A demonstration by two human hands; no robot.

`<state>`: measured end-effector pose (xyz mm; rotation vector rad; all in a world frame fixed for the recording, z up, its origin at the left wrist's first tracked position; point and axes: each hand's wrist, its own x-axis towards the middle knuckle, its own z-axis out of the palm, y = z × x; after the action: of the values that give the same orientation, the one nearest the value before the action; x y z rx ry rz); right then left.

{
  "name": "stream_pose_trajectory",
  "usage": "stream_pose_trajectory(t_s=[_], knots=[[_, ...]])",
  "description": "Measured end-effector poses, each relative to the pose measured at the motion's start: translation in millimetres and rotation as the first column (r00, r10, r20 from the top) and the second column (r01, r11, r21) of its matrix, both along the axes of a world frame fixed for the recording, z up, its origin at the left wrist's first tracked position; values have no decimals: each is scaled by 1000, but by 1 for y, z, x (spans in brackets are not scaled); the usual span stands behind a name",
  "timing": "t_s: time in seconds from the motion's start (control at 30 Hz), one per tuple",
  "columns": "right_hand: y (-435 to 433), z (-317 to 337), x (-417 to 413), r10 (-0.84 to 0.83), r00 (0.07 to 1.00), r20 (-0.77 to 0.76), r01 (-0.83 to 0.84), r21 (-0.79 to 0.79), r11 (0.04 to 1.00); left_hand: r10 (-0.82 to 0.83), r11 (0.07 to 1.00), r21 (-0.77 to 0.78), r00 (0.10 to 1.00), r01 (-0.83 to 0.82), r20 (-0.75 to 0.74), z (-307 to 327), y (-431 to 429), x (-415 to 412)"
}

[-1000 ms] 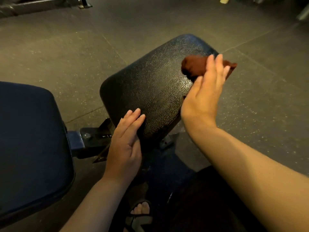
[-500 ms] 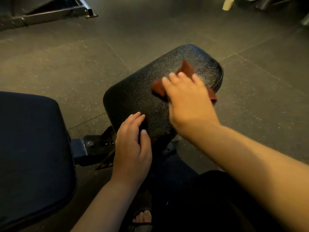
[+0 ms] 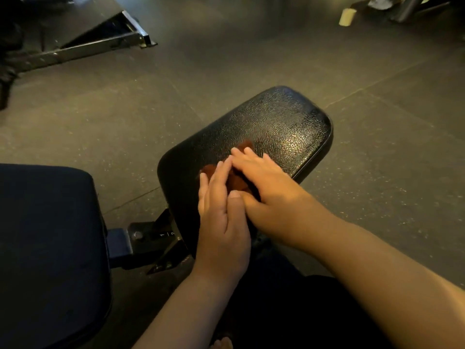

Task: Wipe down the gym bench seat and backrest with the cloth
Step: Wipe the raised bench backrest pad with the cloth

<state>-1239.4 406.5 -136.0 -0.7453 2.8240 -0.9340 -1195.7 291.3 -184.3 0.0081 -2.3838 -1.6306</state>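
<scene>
Left hand (image 3: 222,222) joined right hand (image 3: 266,185) on cloth (image 3: 236,183), both flat; bracket (image 3: 151,235) marks illegible.

I see the cloth (image 3: 237,181) on the padded surface's (image 3: 289,127) near end, under my left hand (image 3: 221,222) and right hand (image 3: 266,187). Left of that surface sits another pad (image 3: 50,248), with a bracket (image 3: 151,238) between them.
</scene>
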Motion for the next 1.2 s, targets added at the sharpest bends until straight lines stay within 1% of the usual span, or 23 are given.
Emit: stream_pose_trajectory(t_s=[0.03, 0.1, 0.13, 0.17, 0.27, 0.33, 0.37, 0.4, 0.43, 0.5, 0.57, 0.63, 0.67, 0.7, 0.8, 0.83, 0.87, 0.93, 1.0, 1.07, 1.13, 1.17, 1.2], knots=[[7, 1, -3, -25, 1000, -13, 24, -25, 999, -8, 993, -115, 1000, 7, -9, 0, 2, -4], [27, 3, -12, -125, 980, -155, 131, 27, 991, -23, 904, -427, 1000, 24, 8, -2, 10, -12], [38, 5, -17, -187, 961, -203, 198, 36, 979, 13, 888, -459, 995, 32, 94, 2, 14, -16], [46, 7, -22, -244, 948, -205, 252, 15, 968, 62, 894, -448, 984, 21, 170, 6, 17, -24], [57, 6, -26, -354, 924, -142, 348, -68, 935, 216, 906, -407, 955, -118, 205, 17, 23, -69], [58, 7, -25, -424, 903, -69, 409, -163, 898, 348, 896, -379, 898, -233, 270, 32, 26, -112], [57, 10, -24, -462, 887, -18, 446, -231, 865, 384, 884, -391, 874, -256, 298, 38, 31, -129], [58, 12, -24, -508, 860, 53, 498, -304, 812, 368, 881, -412, 884, -232, 288, 45, 40, -141], [59, 16, -25, -553, 822, 136, 559, -378, 738, 301, 879, -443, 923, -173, 238, 49, 52, -144], [63, 23, -30, -600, 737, 313, 665, -500, 556, 43, 870, -493, 997, -4, 68, 52, 79, -130], [68, 26, -33, -563, 664, 492, 737, -556, 384, -144, 829, -551, 988, 93, -49, 48, 87, -107], [72, 25, -35, -508, 607, 612, 787, -553, 274, -193, 805, -585, 976, 101, -97, 44, 73, -104], [73, 24, -35, -493, 592, 637, 798, -547, 252, -171, 811, -579, 980, 83, -98, 44, 63, -112], [74, 24, -35, -486, 589, 646, 802, -543, 249, -125, 829, -556, 988, 54, -89, 44, 55, -124], [75, 23, -33, -478, 603, 639, 793, -544, 275, 63, 882, -470, 998, -40, 32, 54, 44, -177], [75, 23, -33, -472, 610, 636, 788, -552, 275, 91, 883, -465, 994, -55, 55, 61, 47, -190], [75, 23, -33, -467, 614, 636, 784, -559, 269, 73, 873, -487, 996, -38, 52, 67, 54, -197], [77, 21, -35, -467, 614, 636, 781, -574, 246, -104, 820, -569, 994, 65, -37, 71, 74, -196], [79, 20, -37, -462, 604, 650, 787, -580, 212, -363, 708, -683, 921, 177, -138, 66, 93, -173], [81, 18, -38, -445, 602, 663, 786, -589, 188, -511, 659, -716, 836, 231, -201, 59, 98, -153], [80, 18, -37, -448, 609, 654, 782, -589, 204, -562, 657, -711, 791, 251, -240, 65, 89, -156], [79, 17, -38, -457, 612, 646, 781, -586, 217, -547, 681, -685, 801, 258, -242, 68, 85, -166], [79, 17, -39, -465, 616, 636, 777, -588, 225, -476, 736, -629, 853, 252, -215, 71, 82, -180]])
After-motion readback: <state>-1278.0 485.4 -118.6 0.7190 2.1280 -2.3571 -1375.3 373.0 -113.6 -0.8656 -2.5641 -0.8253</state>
